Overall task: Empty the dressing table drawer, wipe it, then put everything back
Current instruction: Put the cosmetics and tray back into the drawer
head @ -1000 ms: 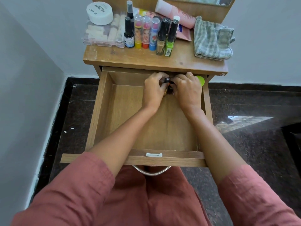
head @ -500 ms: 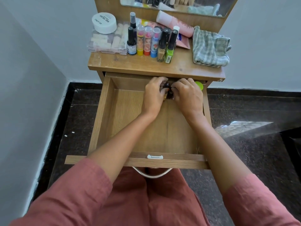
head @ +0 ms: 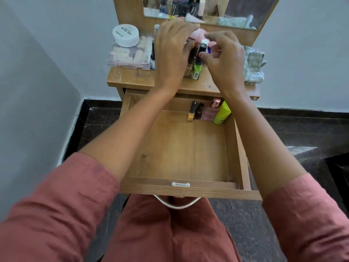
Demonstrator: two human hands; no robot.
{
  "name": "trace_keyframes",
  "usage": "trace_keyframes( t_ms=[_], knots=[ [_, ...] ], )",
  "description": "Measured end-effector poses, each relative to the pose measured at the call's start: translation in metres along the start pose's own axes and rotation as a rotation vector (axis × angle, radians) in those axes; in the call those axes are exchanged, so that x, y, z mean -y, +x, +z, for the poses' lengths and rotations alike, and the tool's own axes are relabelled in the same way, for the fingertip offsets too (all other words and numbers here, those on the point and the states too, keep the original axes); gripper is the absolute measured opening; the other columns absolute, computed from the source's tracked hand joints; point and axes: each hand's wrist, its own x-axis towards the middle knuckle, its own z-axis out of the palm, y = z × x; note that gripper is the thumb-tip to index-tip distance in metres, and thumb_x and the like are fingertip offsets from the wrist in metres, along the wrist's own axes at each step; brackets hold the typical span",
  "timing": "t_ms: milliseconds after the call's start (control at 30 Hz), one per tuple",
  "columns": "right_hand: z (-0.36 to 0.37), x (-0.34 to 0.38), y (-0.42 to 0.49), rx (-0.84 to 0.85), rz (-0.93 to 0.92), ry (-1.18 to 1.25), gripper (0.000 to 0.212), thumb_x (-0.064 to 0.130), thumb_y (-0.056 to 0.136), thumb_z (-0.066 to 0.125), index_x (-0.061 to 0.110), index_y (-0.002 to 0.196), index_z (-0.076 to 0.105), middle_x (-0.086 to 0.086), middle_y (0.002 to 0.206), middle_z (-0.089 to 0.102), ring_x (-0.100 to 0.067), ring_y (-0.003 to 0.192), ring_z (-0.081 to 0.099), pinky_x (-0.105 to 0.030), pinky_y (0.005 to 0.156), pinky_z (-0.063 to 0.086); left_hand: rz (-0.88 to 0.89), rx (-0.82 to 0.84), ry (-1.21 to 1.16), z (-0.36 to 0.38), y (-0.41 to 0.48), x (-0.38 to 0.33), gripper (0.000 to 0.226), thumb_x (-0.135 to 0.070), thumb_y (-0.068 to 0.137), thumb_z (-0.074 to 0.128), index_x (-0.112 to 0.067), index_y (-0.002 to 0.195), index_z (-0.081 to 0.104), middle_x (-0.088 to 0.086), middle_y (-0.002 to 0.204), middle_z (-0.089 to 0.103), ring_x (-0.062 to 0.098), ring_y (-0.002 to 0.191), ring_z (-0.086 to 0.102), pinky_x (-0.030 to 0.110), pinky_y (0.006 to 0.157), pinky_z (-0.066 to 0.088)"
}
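as left hand [head: 170, 53] and right hand [head: 224, 63] curl fingers [head: 213, 35] round bottles [head: 196, 69], cloth [head: 253, 67] lies beside.

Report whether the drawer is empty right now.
Not empty. The drawer is pulled open, and four bottles stand in its back right corner.

Pale grey wall [head: 37, 72] L & R, dark speckled floor [head: 302, 133], white skirting [head: 72, 125], mirror [head: 236, 10] up top.
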Motion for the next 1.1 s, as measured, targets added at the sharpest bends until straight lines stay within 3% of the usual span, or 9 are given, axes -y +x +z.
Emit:
trace_keyframes(
  t_ms=[133, 300, 433, 533, 600, 700, 833, 967, 1100],
  knots=[
    [0.006, -0.003, 0.013, 0.057, 0.025, -0.078, 0.031, 0.013, 0.082, 0.064, 0.01, 0.113, 0.063, -0.004, 0.107, 0.059, -0.009, 0.086, 0.045, -0.004, 0.068, 0.033, -0.01, 0.16, 0.073, -0.004, 0.01, 0.004, 0.027, -0.022, 0.088, 0.054, -0.017, 0.113, 0.065, -0.001, 0.117, 0.065, 0.014, 0.128, 0.041, 0.028, 0.111, 0.012],
    [0.011, -0.006, 0.014, 0.069, 0.036, -0.104, 0.022, 0.011, 0.082, 0.063, 0.012, 0.103, 0.067, 0.001, 0.092, 0.059, -0.013, 0.086, 0.049, -0.017, 0.075, 0.044, -0.024, 0.307, 0.2, -0.006, 0.01, 0.005, 0.028, -0.024, 0.092, 0.05, -0.024, 0.117, 0.061, -0.005, 0.124, 0.059, 0.011, 0.133, 0.032, 0.037, 0.111, 0.008],
    [0.009, -0.004, 0.014, 0.054, 0.048, -0.065, 0.02, 0.004, 0.081, 0.061, 0.006, 0.1, 0.067, 0.001, 0.08, 0.056, -0.01, 0.071, 0.049, -0.004, 0.06, 0.037, -0.043, 0.318, 0.205, -0.003, 0.012, 0.002, 0.027, -0.025, 0.091, 0.051, -0.028, 0.115, 0.062, -0.005, 0.12, 0.056, 0.009, 0.126, 0.037, 0.038, 0.109, 0.009],
    [0.007, -0.003, 0.012, 0.036, 0.053, -0.042, 0.017, 0.002, 0.079, 0.062, 0.004, 0.096, 0.069, 0.001, 0.077, 0.057, -0.006, 0.064, 0.047, -0.003, 0.058, 0.037, -0.043, 0.323, 0.164, -0.001, 0.013, -0.001, 0.026, -0.025, 0.089, 0.053, -0.028, 0.113, 0.063, -0.007, 0.116, 0.058, 0.01, 0.122, 0.038, 0.028, 0.096, 0.009],
    [0.004, -0.003, 0.009, 0.024, 0.06, -0.037, 0.018, 0.003, 0.079, 0.064, 0.005, 0.096, 0.069, 0.001, 0.079, 0.059, -0.005, 0.065, 0.049, -0.003, 0.059, 0.039, -0.04, 0.343, 0.136, 0.001, 0.014, 0.0, 0.025, -0.026, 0.088, 0.056, -0.028, 0.111, 0.064, -0.006, 0.115, 0.059, 0.012, 0.119, 0.041, 0.021, 0.083, 0.011],
    [-0.002, -0.004, 0.004, 0.016, 0.059, -0.024, 0.02, 0.003, 0.078, 0.065, 0.006, 0.098, 0.069, 0.0, 0.081, 0.061, -0.006, 0.071, 0.052, -0.004, 0.061, 0.041, -0.048, 0.362, 0.002, 0.0, 0.013, -0.002, 0.024, -0.023, 0.084, 0.061, -0.022, 0.108, 0.068, 0.0, 0.11, 0.064, 0.014, 0.111, 0.048, 0.013, 0.086, 0.025],
    [-0.012, -0.001, -0.007, 0.033, 0.058, 0.012, 0.022, 0.003, 0.078, 0.067, 0.005, 0.099, 0.068, 0.003, 0.082, 0.06, 0.0, 0.066, 0.053, -0.004, 0.063, 0.044, -0.069, 0.357, -0.212, -0.014, 0.002, -0.013, 0.022, -0.014, 0.08, 0.066, -0.011, 0.1, 0.071, 0.004, 0.098, 0.071, 0.013, 0.095, 0.063, 0.026, 0.085, 0.049],
    [-0.021, 0.005, -0.022, 0.074, 0.045, 0.058, 0.023, 0.005, 0.078, 0.068, 0.007, 0.1, 0.068, 0.006, 0.082, 0.061, 0.009, 0.061, 0.055, -0.004, 0.065, 0.046, -0.118, 0.372, -0.301, -0.026, -0.012, -0.017, 0.022, -0.013, 0.08, 0.066, -0.009, 0.101, 0.07, 0.002, 0.097, 0.071, 0.01, 0.09, 0.066, 0.025, 0.083, 0.053],
    [-0.017, 0.009, -0.038, 0.127, 0.052, 0.068, 0.024, 0.005, 0.077, 0.069, 0.006, 0.101, 0.068, 0.004, 0.084, 0.062, 0.004, 0.066, 0.053, -0.003, 0.066, 0.046, -0.141, 0.391, -0.295, -0.042, -0.028, -0.016, 0.022, -0.011, 0.081, 0.066, -0.009, 0.103, 0.069, 0.001, 0.1, 0.07, 0.005, 0.091, 0.064, 0.016, 0.084, 0.051]
  ],
)
